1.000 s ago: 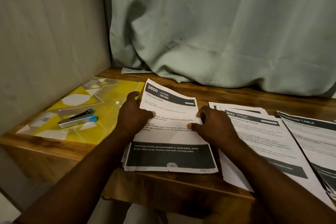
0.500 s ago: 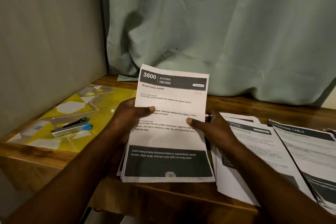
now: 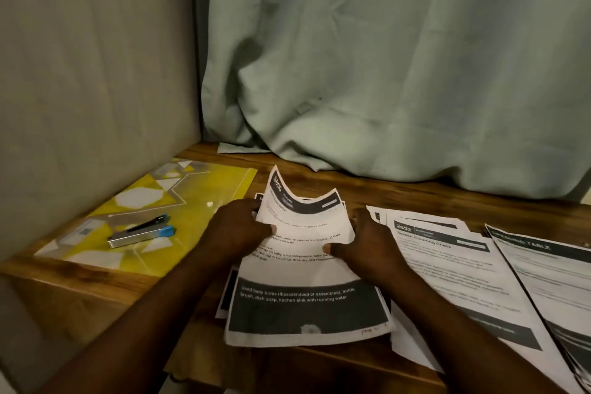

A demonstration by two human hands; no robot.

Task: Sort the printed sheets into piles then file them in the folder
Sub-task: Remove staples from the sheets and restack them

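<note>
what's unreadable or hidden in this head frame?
- Sheets under the 3800 stack: count hidden by the top page.
- Dressing table pile: cut off by the right edge.
- 2652 sheet body text: blurred.
- Left hand and right hand fingertips: behind the paper.

three piles of printed sheets (image 3: 307, 281) are lying on one wooden table (image 3: 73, 285). one yellow folder (image 3: 192, 198) is sitting there, carrying one stapler (image 3: 140, 235). two hands, left hand (image 3: 238, 230) and right hand (image 3: 367, 241), are showing. one curtain (image 3: 383, 57) is hanging behind.
</note>
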